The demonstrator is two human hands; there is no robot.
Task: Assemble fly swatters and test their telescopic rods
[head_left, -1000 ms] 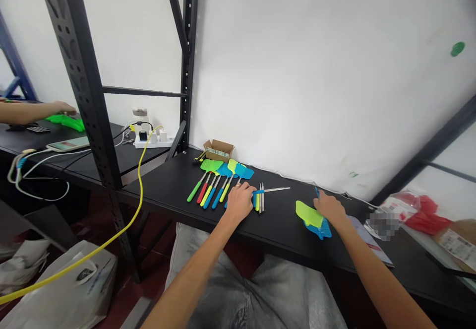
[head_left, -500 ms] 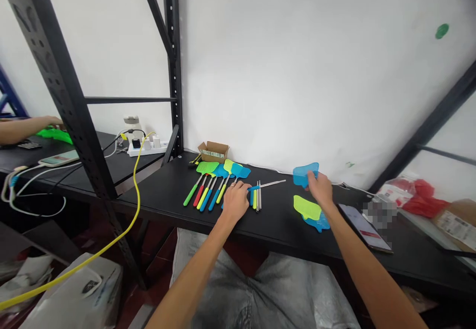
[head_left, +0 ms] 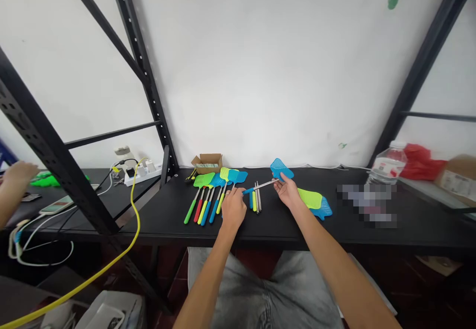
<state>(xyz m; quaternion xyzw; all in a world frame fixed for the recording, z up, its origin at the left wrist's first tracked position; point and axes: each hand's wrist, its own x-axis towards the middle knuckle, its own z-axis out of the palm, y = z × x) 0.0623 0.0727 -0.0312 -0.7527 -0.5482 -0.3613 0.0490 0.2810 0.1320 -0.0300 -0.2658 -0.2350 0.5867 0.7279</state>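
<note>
My left hand [head_left: 234, 209] is closed on the blue grip of a metal fly swatter handle [head_left: 263, 185], which points right. A blue fly swatter head [head_left: 279, 167] is pinched in my right hand [head_left: 287, 190], its lower end at the rod's tip; whether they are joined I cannot tell. Left of my hands lies a row of fly swatters [head_left: 204, 205] with green, red, yellow and blue grips. Between my hands lie several loose handles [head_left: 254, 202]. A yellow-green swatter head [head_left: 311, 199] overlaps a blue swatter head [head_left: 324, 210] beside my right forearm.
Behind the swatters stands a small open cardboard box [head_left: 208, 162]. A power strip [head_left: 145, 172] with plugs and a yellow cable [head_left: 137, 210] are left. Another person's hand [head_left: 20, 172] shows at far left. A plastic bottle [head_left: 388, 163] and red bag [head_left: 422, 162] are right.
My right hand has moved left with the blue swatter head, bringing it to the rod's tip. My left hand still holds the handle. The camera view has turned and tilted.
</note>
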